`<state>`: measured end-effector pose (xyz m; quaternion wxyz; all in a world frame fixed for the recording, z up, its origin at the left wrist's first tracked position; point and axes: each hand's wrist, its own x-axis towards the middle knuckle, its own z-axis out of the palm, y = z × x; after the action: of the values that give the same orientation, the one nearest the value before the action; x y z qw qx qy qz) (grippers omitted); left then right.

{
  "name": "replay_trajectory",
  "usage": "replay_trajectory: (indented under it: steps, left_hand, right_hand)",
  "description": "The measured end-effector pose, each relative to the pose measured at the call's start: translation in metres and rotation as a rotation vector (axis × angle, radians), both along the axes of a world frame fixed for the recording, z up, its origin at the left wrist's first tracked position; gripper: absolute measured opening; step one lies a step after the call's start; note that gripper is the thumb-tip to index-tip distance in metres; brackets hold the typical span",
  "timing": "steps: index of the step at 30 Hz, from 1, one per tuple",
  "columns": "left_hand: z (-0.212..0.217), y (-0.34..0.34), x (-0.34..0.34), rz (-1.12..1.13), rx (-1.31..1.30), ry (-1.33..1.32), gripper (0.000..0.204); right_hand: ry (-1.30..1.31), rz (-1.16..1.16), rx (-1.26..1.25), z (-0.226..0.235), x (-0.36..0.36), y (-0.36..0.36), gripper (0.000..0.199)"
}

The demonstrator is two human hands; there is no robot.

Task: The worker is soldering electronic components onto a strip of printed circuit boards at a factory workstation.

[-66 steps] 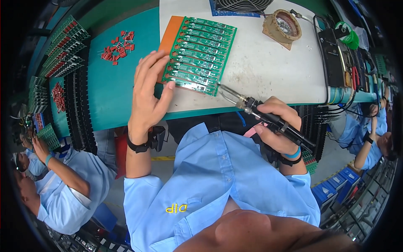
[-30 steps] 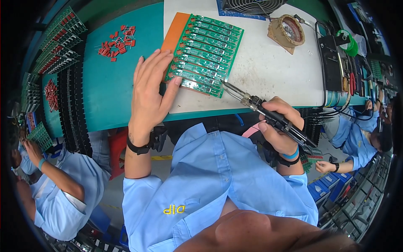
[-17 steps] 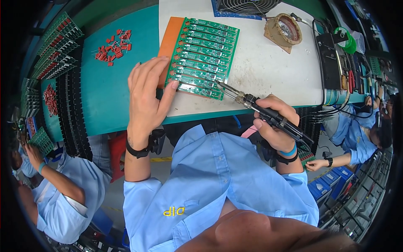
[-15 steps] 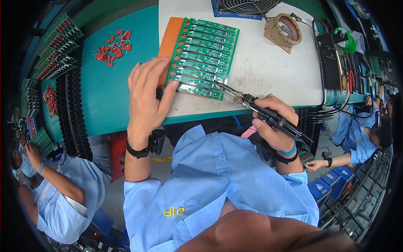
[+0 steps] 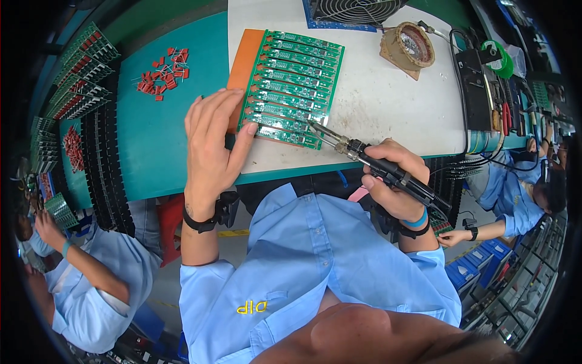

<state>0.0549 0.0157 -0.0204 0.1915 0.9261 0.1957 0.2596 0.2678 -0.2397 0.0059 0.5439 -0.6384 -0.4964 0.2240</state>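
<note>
Right grip wraps a soldering iron; left grip, fingers spread, touches the circuit panel at near left.

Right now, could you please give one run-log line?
left hand: at circuit panel, lower left; right hand: holding soldering iron, pointed at panel's lower right; red components: loose on green mat

Green circuit panel, orange backing board, black handheld tool

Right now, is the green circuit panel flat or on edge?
Flat: the green panel shows its broad face upward, lying over the orange board.
</note>
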Motion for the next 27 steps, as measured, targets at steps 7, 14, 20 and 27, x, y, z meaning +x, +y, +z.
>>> replay_trajectory:
  steps: [7,14,20,27]
  left_hand:
    - [0.0,-0.001,0.0,0.005,-0.008,0.014,0.047]
    - [0.0,0.0,0.001,-0.001,-0.008,0.008,0.047]
    - [-0.001,0.0,-0.001,0.015,0.0,0.001,0.048]
    - [0.0,-0.001,-0.001,0.013,0.012,-0.029,0.048]
  right_hand:
    - [-0.017,0.007,0.013,0.001,0.0,0.002,0.041]
    - [-0.022,0.0,0.042,0.001,0.001,0.003,0.043]
    - [0.05,-0.151,0.025,0.003,0.016,-0.015,0.037]
    - [0.068,-0.592,0.121,-0.016,0.054,0.018,0.047]
